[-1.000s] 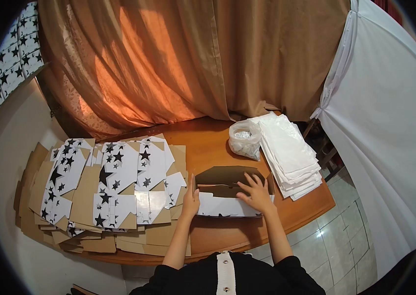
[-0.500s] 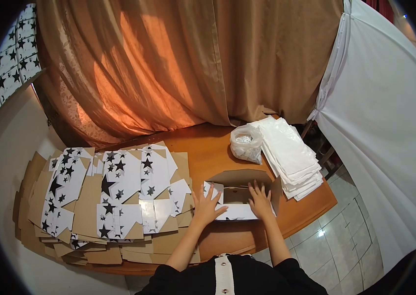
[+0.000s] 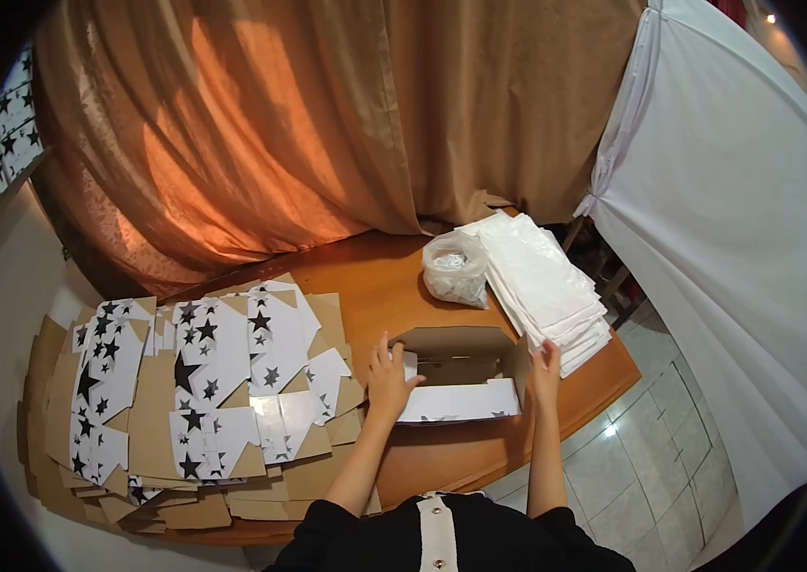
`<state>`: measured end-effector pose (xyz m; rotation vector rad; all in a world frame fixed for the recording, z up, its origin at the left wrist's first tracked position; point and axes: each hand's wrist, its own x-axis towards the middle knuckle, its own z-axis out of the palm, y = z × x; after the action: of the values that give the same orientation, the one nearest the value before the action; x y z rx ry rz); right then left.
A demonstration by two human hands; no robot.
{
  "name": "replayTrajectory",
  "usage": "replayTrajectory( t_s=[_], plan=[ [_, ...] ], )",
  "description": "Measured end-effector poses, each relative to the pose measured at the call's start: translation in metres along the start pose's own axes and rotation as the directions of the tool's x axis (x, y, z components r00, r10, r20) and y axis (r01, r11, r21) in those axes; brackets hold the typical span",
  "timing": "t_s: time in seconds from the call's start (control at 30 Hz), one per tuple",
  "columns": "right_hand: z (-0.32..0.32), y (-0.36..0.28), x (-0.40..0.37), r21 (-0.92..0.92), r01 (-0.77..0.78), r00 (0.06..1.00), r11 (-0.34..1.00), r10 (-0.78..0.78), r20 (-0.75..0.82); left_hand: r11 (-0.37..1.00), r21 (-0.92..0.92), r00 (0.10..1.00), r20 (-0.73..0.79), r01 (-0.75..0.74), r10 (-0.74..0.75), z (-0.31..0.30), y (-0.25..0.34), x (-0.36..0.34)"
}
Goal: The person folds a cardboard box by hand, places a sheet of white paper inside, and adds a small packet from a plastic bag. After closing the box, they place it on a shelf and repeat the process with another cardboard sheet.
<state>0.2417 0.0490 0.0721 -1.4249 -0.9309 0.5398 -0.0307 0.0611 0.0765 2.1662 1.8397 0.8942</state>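
A partly folded cardboard box (image 3: 458, 403), white with dark stars outside and brown inside, sits on the table in front of me with its top uncovered. My left hand (image 3: 388, 379) lies against its left side, fingers stretched out and thumb apart at the wall's edge. At the right side, my right hand (image 3: 544, 370) has its fingers bent together on the edge of the brown side panel. The lower part of that panel is partly hidden by the hand.
Overlapping stacks of flat star-printed cardboard blanks (image 3: 218, 377) cover the table's left side. Behind the box stand a clear plastic bag (image 3: 455, 276) of small silvery items and a pile of white sheets or bags (image 3: 542, 272). A brown curtain (image 3: 327, 124) hangs behind the wooden table (image 3: 365, 276).
Both hands have moved from inside the box to its outer sides. The right side panel now stands more upright, and the front wall is raised. The view has shifted slightly.
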Motion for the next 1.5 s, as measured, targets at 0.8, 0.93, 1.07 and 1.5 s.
replayTrajectory(
  t_s=[0.8, 0.93, 1.07, 1.5],
  plan=[
    [0.03, 0.003, -0.028, -0.368, 0.074, 0.971, 0.927, 0.016, 0.237, 0.964, -0.253, 0.994, -0.039, 0.086, -0.099, -0.002, -0.008, 0.006],
    [0.035, -0.004, -0.028, -0.602, 0.212, 0.956, 0.769, -0.036, 0.291, 0.989, 0.06, 0.982, 0.122, 0.138, -0.144, -0.008, 0.002, 0.008],
    [0.032, -0.005, -0.024, -0.655, 0.184, 0.942, 0.733, 0.06, 0.331, 0.95, -0.235, 0.978, 0.08, 0.205, -0.191, 0.005, -0.015, 0.01],
    [0.005, -0.028, -0.017, -0.186, 0.045, 0.951, 0.982, 0.015, 0.31, 0.349, -0.925, 0.912, -0.009, 0.148, -0.41, 0.002, -0.045, -0.001]
  ],
)
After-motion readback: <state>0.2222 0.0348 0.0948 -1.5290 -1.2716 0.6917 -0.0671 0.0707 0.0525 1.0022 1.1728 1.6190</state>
